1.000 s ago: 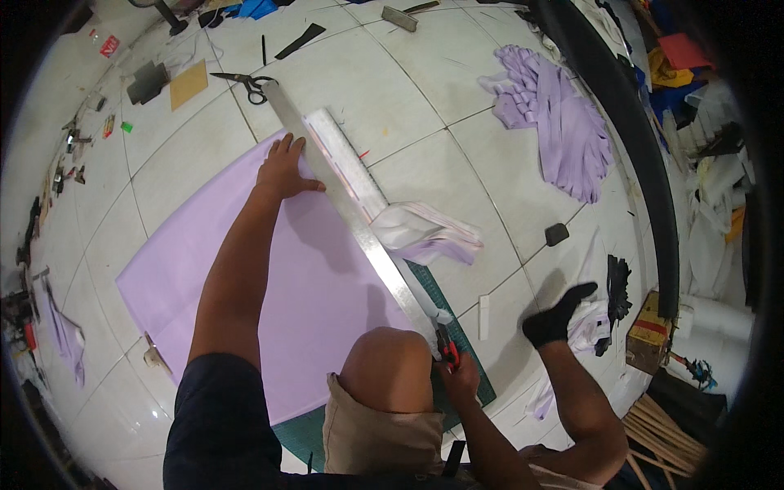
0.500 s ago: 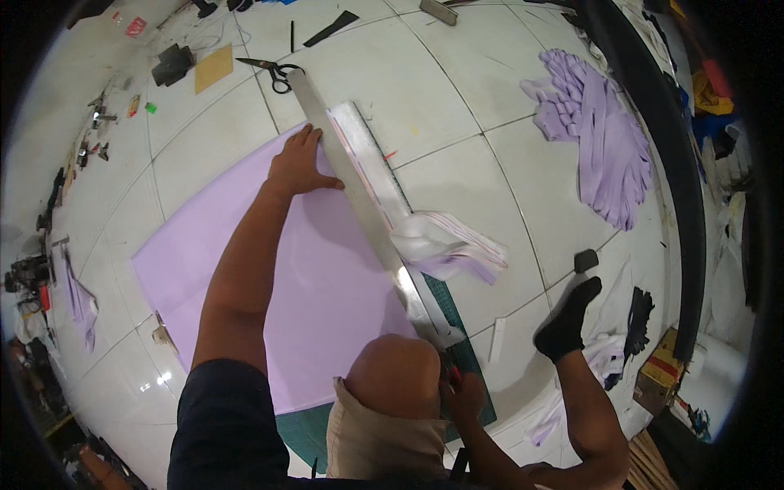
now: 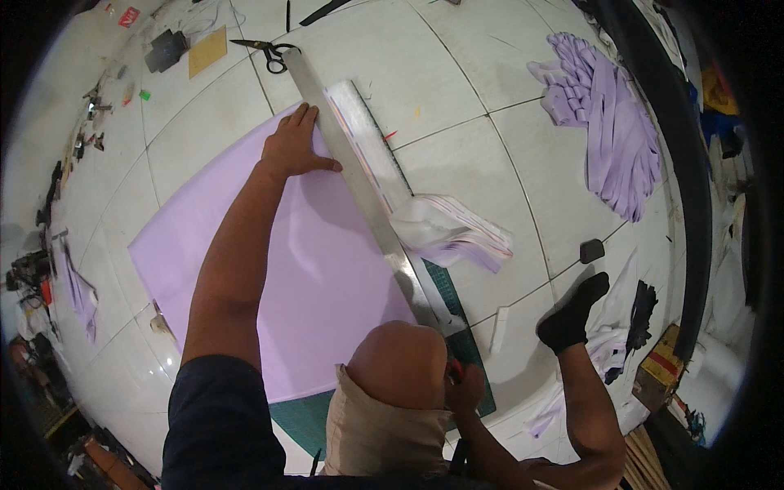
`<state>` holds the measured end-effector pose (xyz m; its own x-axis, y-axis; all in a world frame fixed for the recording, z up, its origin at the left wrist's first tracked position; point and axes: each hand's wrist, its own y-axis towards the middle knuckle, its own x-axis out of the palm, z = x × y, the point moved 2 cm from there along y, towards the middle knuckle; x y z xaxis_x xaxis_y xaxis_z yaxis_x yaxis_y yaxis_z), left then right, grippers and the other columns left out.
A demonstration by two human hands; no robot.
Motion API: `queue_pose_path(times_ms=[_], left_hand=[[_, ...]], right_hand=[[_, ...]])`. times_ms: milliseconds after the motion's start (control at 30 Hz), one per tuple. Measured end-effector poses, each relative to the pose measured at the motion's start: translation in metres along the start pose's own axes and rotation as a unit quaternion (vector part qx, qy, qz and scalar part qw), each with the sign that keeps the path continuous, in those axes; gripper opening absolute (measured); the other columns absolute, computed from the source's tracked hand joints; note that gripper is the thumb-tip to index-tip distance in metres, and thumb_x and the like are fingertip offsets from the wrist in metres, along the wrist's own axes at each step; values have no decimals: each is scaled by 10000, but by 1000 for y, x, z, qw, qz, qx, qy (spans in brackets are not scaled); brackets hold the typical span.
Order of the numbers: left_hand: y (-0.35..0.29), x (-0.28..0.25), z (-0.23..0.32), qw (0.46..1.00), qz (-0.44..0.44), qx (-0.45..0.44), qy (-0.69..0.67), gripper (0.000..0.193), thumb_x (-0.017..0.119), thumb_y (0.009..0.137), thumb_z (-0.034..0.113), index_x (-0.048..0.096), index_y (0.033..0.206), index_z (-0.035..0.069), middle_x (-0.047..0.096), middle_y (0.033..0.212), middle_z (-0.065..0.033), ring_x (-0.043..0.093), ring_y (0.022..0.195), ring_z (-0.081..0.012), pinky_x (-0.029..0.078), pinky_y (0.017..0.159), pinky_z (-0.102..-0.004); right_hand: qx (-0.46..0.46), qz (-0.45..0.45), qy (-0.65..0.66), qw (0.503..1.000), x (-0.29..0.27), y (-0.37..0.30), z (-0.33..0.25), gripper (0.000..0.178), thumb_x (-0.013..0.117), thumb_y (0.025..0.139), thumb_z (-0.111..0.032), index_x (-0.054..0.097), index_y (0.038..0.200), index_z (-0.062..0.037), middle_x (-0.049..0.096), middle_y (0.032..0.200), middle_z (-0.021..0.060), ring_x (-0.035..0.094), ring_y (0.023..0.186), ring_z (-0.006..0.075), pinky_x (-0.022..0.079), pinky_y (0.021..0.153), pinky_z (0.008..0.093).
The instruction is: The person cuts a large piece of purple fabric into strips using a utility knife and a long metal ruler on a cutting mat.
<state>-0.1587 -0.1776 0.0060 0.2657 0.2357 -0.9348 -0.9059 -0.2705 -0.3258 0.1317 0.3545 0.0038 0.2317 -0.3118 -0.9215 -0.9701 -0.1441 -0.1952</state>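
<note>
A lilac sheet of material [image 3: 220, 220] lies spread over a green cutting mat [image 3: 300, 415]. Along its right edge runs a long metal ruler [image 3: 353, 181]. My left hand [image 3: 291, 140] rests flat on the sheet near the ruler's far end, fingers stretched out and thumb at the ruler's edge. Low down beside my raised knee, my right hand [image 3: 465, 390] is closed round a red-handled tool [image 3: 454, 371]; my knee and fingers hide most of it. Right of the ruler lie a pale strip [image 3: 367, 135] and a bunched stack of white and lilac strips [image 3: 449, 233].
Black scissors [image 3: 269, 54] lie past the ruler's far end. A heap of lilac strips [image 3: 608, 131] sits on the tiled floor at the far right. My socked foot [image 3: 574, 314] is at the right, near a small dark block [image 3: 591, 251]. Clutter lines both sides.
The whole view has shifted a little, so the far things sit higher in the picture. Both hands keep about the same places on the sheet and beside my knee.
</note>
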Motion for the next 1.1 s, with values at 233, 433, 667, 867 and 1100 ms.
queue_pose_path(times_ms=[233, 433, 667, 867, 1100], left_hand=[[-1, -4, 0, 1000, -5, 3, 5, 1337, 904, 527, 635, 278, 1583, 105, 262, 1656, -109, 352, 1469, -328, 460, 1104, -502], [1, -1, -1, 1000, 8, 24, 17, 1335, 905, 545, 639, 282, 1561, 37, 288, 1628, -180, 347, 1459, -402, 381, 1177, -480], [3, 0, 5, 1000, -3, 15, 26, 1347, 910, 530, 634, 273, 1572, 66, 283, 1638, -131, 343, 1468, -347, 436, 1133, -488], [2, 4, -2, 1000, 14, 23, 13, 1334, 909, 541, 608, 258, 1575, 72, 295, 1636, -119, 352, 1465, -344, 426, 1141, -481], [3, 4, -8, 998, 34, 43, -17, 1309, 903, 547, 607, 282, 1567, 70, 307, 1629, -135, 349, 1467, -347, 391, 1170, -464]], right_hand=[[69, -46, -12, 996, 13, -5, 13, 512, 854, 717, -487, 576, 792, -63, 564, 778, 150, 591, 743, 398, 443, 635, 513], [52, -41, 20, 998, 15, -11, 19, 466, 858, 733, -417, 586, 846, -57, 569, 792, 169, 585, 822, 410, 432, 727, 529], [39, -35, 23, 998, 9, -7, 11, 435, 870, 712, -337, 590, 932, -86, 597, 883, 101, 588, 903, 339, 412, 910, 501], [10, -39, 56, 998, 2, -2, -1, 381, 851, 749, -356, 631, 888, -78, 595, 812, 65, 610, 830, 301, 384, 952, 533], [108, -101, 114, 982, -4, 0, -8, 388, 851, 753, -364, 619, 872, -76, 594, 858, 100, 619, 851, 324, 379, 967, 559]])
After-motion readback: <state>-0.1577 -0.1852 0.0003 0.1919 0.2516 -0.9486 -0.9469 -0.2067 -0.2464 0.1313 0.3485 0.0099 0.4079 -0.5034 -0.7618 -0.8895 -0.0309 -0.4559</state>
